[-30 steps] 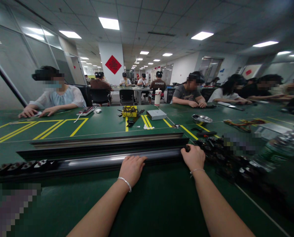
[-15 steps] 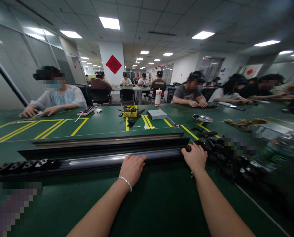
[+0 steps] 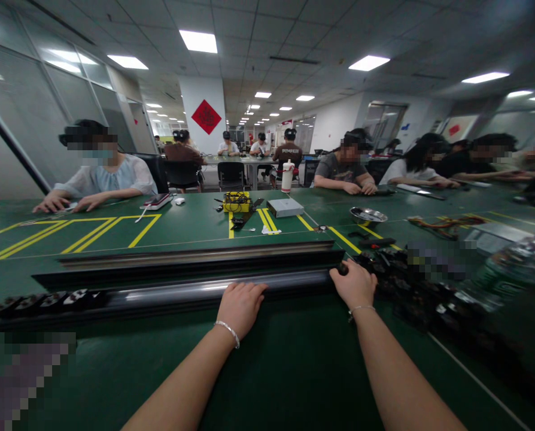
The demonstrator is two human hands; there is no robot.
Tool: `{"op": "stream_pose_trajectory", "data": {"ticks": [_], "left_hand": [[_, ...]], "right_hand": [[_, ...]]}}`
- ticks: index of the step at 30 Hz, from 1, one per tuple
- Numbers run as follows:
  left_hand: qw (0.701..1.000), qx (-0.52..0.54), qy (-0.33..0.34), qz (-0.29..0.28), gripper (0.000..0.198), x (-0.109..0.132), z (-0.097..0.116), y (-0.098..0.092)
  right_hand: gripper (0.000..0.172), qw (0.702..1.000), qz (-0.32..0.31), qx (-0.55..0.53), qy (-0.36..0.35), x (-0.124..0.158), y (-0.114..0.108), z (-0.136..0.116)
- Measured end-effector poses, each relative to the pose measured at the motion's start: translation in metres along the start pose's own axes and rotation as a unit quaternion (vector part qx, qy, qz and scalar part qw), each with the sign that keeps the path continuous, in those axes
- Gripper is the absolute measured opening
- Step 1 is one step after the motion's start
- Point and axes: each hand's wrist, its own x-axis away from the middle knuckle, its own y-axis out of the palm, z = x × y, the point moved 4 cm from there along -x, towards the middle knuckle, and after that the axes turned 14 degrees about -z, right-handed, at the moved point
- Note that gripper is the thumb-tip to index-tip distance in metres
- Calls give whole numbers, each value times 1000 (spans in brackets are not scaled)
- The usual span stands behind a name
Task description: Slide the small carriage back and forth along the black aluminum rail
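Note:
A long black channel rail (image 3: 173, 291) with a glossy trough lies across the green table in front of me. My left hand (image 3: 242, 308) is closed over its near edge, fingers bent across the trough. At the rail's right end my right hand (image 3: 355, 282) is curled, thumb and fingers around a small black part (image 3: 342, 269) whose shape is mostly hidden. Several black blocks (image 3: 47, 301) with metal bits on top sit in a row in the rail's left end. Behind it lies a second black rail (image 3: 195, 257), parallel to the first.
A heap of small black parts (image 3: 411, 287) lies right of my right hand, near a plastic bottle (image 3: 510, 272). Farther back are a metal bowl (image 3: 368, 215), a grey box (image 3: 285, 208) and a yellow box with black cables (image 3: 237, 203). Other people sit across the table.

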Motion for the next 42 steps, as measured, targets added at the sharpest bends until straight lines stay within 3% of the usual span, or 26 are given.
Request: {"op": "stream_pose_trajectory", "data": {"ticks": [16, 24, 42], "left_hand": [[1000, 4, 4, 6, 27, 0, 0, 0], [1000, 4, 9, 15, 27, 0, -1, 3], [1000, 1, 10, 15, 26, -1, -1, 2]], "right_hand": [[36, 1000, 3, -18, 6, -2, 0, 6], [49, 999, 20, 14, 21, -3, 6, 11], [44, 1000, 16, -7, 14, -5, 6, 13]]}}
